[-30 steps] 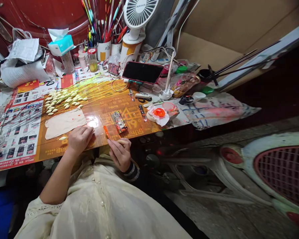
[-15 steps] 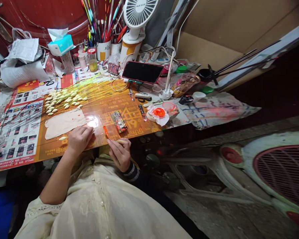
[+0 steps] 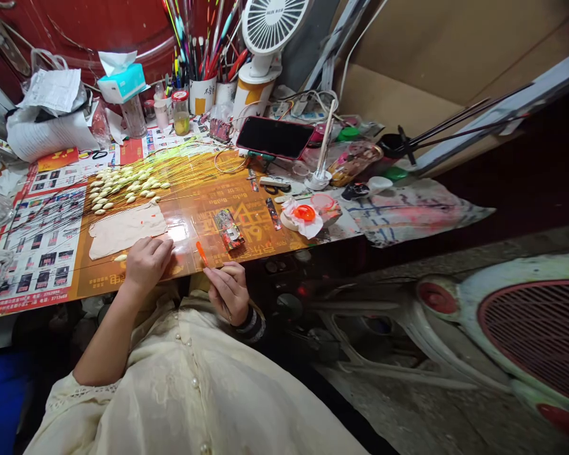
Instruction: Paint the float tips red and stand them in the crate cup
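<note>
My right hand (image 3: 229, 292), at the table's front edge, pinches a slim paintbrush (image 3: 201, 253) whose bright orange tip points up over the brown mat. My left hand (image 3: 146, 260) lies on the mat, back up, fingers bent and close together; anything under the fingertips is hidden. Just left of it lies a single pale oval bulb (image 3: 120, 258). Behind it spreads a pinkish-white cloth (image 3: 126, 232) with small orange specks. A paint-smeared block (image 3: 228, 230) sits right of the brush tip. Further right, bright orange paint (image 3: 304, 213) rests on white tissue.
Several pale bulbs on thin stems (image 3: 123, 186) lie at the back left. A phone (image 3: 275, 138) leans on a stand behind the block. Brush cups (image 3: 202, 96), a glass jar (image 3: 181, 114) and a white fan (image 3: 274, 25) line the back. A plastic chair (image 3: 459, 316) stands at right.
The view has shifted slightly. My left hand has slid a little leftward along the mat. My right hand keeps the brush in nearly the same place.
</note>
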Tool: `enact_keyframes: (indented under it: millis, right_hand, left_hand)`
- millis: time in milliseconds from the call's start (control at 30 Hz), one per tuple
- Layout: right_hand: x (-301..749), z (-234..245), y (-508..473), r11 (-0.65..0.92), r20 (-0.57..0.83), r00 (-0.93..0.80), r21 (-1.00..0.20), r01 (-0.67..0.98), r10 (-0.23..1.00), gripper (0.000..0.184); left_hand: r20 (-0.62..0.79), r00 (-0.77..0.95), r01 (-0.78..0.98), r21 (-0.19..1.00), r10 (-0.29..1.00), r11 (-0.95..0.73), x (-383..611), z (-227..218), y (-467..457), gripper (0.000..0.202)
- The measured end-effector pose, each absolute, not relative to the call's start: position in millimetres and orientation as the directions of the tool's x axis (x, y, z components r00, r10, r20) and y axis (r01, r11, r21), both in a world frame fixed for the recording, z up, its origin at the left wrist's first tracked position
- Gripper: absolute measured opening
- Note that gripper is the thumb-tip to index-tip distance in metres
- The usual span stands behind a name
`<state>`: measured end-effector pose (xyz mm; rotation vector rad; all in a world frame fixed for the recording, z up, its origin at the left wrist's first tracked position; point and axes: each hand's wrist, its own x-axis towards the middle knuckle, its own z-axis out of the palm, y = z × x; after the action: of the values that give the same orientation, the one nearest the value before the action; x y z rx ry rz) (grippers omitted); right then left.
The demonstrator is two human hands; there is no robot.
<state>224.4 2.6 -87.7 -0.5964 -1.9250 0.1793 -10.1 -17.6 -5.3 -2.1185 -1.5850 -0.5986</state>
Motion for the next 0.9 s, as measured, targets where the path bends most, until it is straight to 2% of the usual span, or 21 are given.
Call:
enact_keyframes:
  millis: [267, 600, 900]
  right_hand:
    - [215, -85, -1, 0.878, 0.822, -0.333, -0.368, 0.307, 0.461, 0.057]
    - [208, -83, -5, 0.849, 0.794, -0.344, -0.374, 0.375, 0.501, 0.06]
    - [208, -89, -5, 0.837, 0.766, -0.376, -0.374, 0.399, 0.521, 0.056]
  left_hand:
    - [0.608, 0.118, 0.993, -0.046, 0.785, -0.113, -33, -8, -52, 0.017]
    - [0.624, 0.086, 0.993, 0.01, 0.777, -0.118, -37, -12, -58, 0.017]
    - [0.637, 0.092, 0.993, 0.003, 0.765, -0.122, -40, -14, -58, 0.019]
